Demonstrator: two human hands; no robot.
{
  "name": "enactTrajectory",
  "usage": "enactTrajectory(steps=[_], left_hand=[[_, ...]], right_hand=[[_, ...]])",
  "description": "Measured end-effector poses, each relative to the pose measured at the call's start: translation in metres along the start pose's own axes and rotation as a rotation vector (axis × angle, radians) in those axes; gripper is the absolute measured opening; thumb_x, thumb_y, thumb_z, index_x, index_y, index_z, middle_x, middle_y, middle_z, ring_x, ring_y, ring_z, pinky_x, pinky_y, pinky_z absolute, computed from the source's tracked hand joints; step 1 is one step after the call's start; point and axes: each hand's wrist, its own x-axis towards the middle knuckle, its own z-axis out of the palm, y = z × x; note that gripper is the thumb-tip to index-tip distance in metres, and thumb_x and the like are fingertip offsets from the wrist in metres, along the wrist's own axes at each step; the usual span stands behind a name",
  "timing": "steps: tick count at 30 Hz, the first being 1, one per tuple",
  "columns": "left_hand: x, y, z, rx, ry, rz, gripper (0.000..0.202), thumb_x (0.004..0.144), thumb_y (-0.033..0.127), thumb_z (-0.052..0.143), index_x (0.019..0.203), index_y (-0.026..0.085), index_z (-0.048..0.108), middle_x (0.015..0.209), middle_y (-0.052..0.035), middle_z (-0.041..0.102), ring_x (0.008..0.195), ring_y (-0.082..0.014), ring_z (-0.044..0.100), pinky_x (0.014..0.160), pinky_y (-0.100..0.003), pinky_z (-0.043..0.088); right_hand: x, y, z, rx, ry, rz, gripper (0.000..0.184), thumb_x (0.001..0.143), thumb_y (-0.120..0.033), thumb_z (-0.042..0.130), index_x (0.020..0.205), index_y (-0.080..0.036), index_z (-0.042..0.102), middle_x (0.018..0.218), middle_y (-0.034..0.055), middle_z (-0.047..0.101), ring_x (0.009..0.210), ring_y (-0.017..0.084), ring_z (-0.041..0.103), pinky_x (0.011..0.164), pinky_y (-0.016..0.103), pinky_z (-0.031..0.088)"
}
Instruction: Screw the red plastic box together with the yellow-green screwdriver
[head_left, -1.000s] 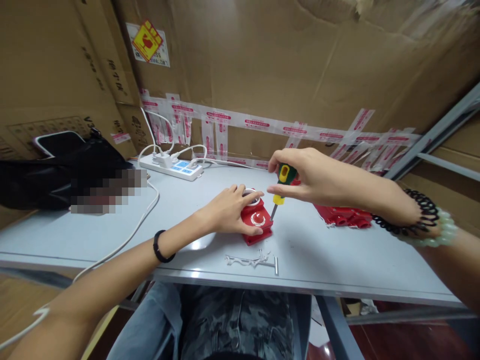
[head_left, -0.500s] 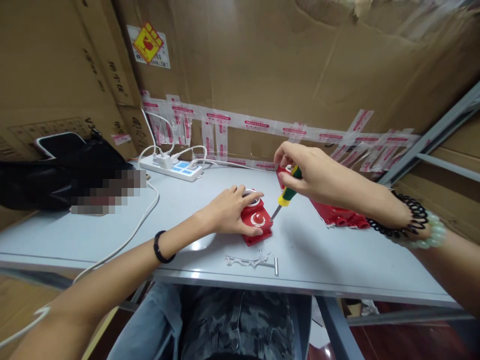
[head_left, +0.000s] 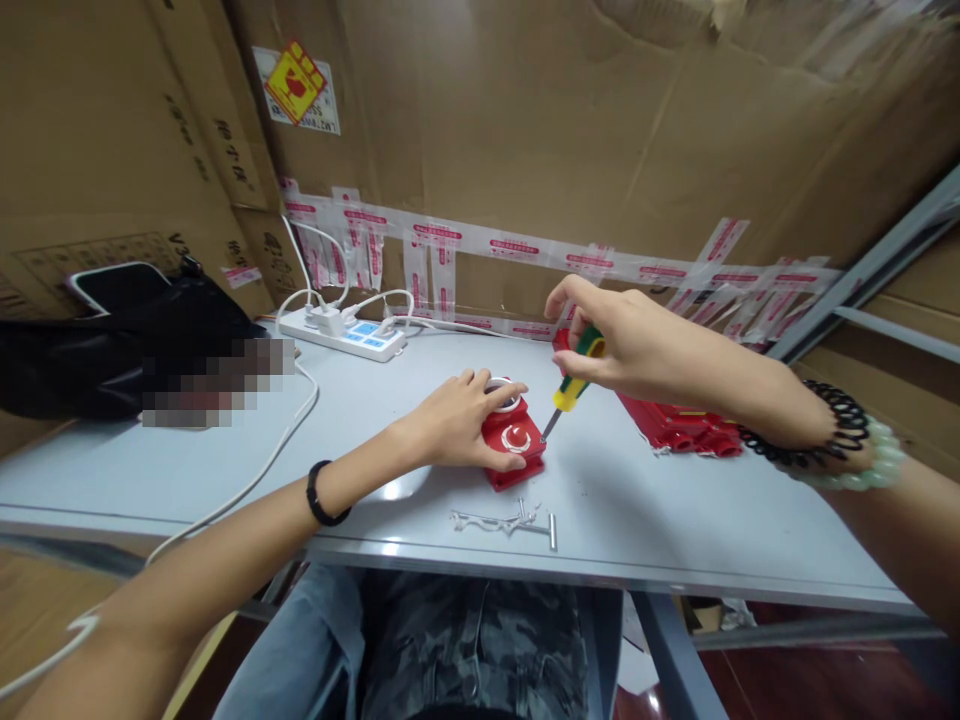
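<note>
My left hand (head_left: 463, 422) grips a small red box (head_left: 517, 462) that has a white ring (head_left: 504, 397) and a red knob on its top, and holds it against the table. In my right hand (head_left: 600, 335) is a screwdriver (head_left: 573, 388) with a green and yellow handle. The screwdriver slants down, its tip at a screw in the right corner of the red box. Nearer to me lie thin metal T-shaped rods (head_left: 541, 528) with pale stringy scraps.
More red parts (head_left: 679, 428) lie on the table beneath my right forearm. A white power strip (head_left: 349, 335) with plugged-in cables stands at the back left. Beside it are a black bag (head_left: 82, 360) and a phone (head_left: 120, 288). Cardboard boxes (head_left: 510, 110) wall off the back.
My right hand has turned slightly around the screwdriver handle, and its wrist has shifted a little right. The left hand and the red box have stayed in place.
</note>
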Motion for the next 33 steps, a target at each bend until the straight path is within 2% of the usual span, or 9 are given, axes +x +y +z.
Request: enactTrajectory(steps=[3, 7, 9, 13, 18, 24, 27, 30, 33], left_hand=[[0.0, 0.0, 0.0, 0.013, -0.009, -0.002, 0.091, 0.069, 0.076, 0.051, 0.143, 0.025, 0.032, 0.109, -0.0121, 0.051, 0.096, -0.0293, 0.05, 0.087, -0.042, 0.04], [0.0, 0.0, 0.0, 0.009, -0.006, 0.002, 0.09, 0.07, 0.075, 0.05, 0.141, 0.024, 0.034, 0.112, -0.0124, 0.051, 0.097, -0.0294, 0.049, 0.089, -0.043, 0.04], [0.0, 0.0, 0.0, 0.0, -0.002, 0.003, 0.088, 0.07, 0.075, 0.05, 0.141, 0.024, 0.034, 0.112, -0.0123, 0.051, 0.097, -0.0293, 0.049, 0.089, -0.043, 0.04], [0.0, 0.0, -0.001, -0.007, -0.01, 0.005, 0.09, 0.07, 0.075, 0.05, 0.143, 0.025, 0.032, 0.113, -0.0123, 0.051, 0.099, -0.0298, 0.049, 0.089, -0.043, 0.04], [0.0, 0.001, -0.002, 0.003, -0.009, -0.005, 0.09, 0.07, 0.076, 0.05, 0.142, 0.026, 0.033, 0.113, -0.0125, 0.05, 0.097, -0.0298, 0.049, 0.088, -0.043, 0.04], [0.0, 0.0, 0.0, 0.0, -0.007, 0.002, 0.09, 0.07, 0.076, 0.05, 0.142, 0.026, 0.033, 0.113, -0.0123, 0.05, 0.099, -0.0302, 0.049, 0.089, -0.043, 0.04], [0.0, -0.001, 0.0, -0.002, 0.0, 0.006, 0.089, 0.07, 0.075, 0.05, 0.142, 0.026, 0.033, 0.115, -0.0124, 0.05, 0.099, -0.0301, 0.049, 0.089, -0.043, 0.04], [0.0, 0.0, 0.0, 0.002, -0.001, 0.003, 0.089, 0.07, 0.076, 0.05, 0.142, 0.025, 0.033, 0.112, -0.0128, 0.05, 0.098, -0.0301, 0.049, 0.088, -0.043, 0.04], [0.0, 0.001, -0.001, 0.012, -0.005, 0.001, 0.089, 0.07, 0.075, 0.051, 0.141, 0.025, 0.034, 0.11, -0.0126, 0.051, 0.098, -0.0302, 0.049, 0.088, -0.043, 0.041]], right_hand=[[-0.003, -0.003, -0.005, 0.069, -0.058, -0.084, 0.033, 0.076, -0.031, 0.061, 0.106, -0.024, 0.049, 0.094, 0.0033, 0.065, 0.078, 0.019, 0.059, 0.064, 0.029, 0.042], [-0.003, -0.004, -0.002, -0.026, -0.035, 0.011, 0.028, 0.08, -0.043, 0.056, 0.097, -0.021, 0.055, 0.087, 0.0054, 0.065, 0.076, 0.021, 0.058, 0.064, 0.031, 0.041], [-0.002, -0.003, 0.001, -0.025, 0.013, 0.04, 0.026, 0.08, -0.04, 0.056, 0.097, -0.02, 0.055, 0.083, 0.0049, 0.065, 0.074, 0.02, 0.058, 0.064, 0.032, 0.04], [0.0, 0.0, 0.002, 0.068, 0.031, -0.009, 0.03, 0.073, -0.03, 0.062, 0.1, -0.021, 0.054, 0.086, 0.0031, 0.065, 0.074, 0.019, 0.058, 0.063, 0.03, 0.041], [0.0, -0.002, 0.003, 0.079, 0.046, 0.054, 0.024, 0.075, -0.032, 0.059, 0.094, -0.02, 0.053, 0.078, 0.0028, 0.064, 0.069, 0.018, 0.056, 0.059, 0.03, 0.04], [0.0, -0.001, 0.005, 0.119, 0.006, 0.01, 0.021, 0.07, -0.023, 0.06, 0.09, -0.021, 0.053, 0.081, 0.0009, 0.062, 0.065, 0.014, 0.052, 0.058, 0.027, 0.038], [0.001, 0.0, 0.006, 0.09, 0.053, 0.036, 0.018, 0.071, -0.028, 0.06, 0.087, -0.02, 0.054, 0.078, 0.002, 0.062, 0.066, 0.016, 0.052, 0.059, 0.028, 0.038], [0.0, 0.001, 0.008, 0.114, 0.079, 0.051, 0.018, 0.074, -0.028, 0.057, 0.089, -0.02, 0.054, 0.078, 0.0029, 0.062, 0.068, 0.017, 0.054, 0.061, 0.029, 0.038], [-0.001, -0.001, 0.007, 0.182, 0.034, 0.027, 0.025, 0.07, -0.022, 0.059, 0.095, -0.02, 0.052, 0.078, 0.0013, 0.062, 0.066, 0.015, 0.053, 0.06, 0.027, 0.038]])
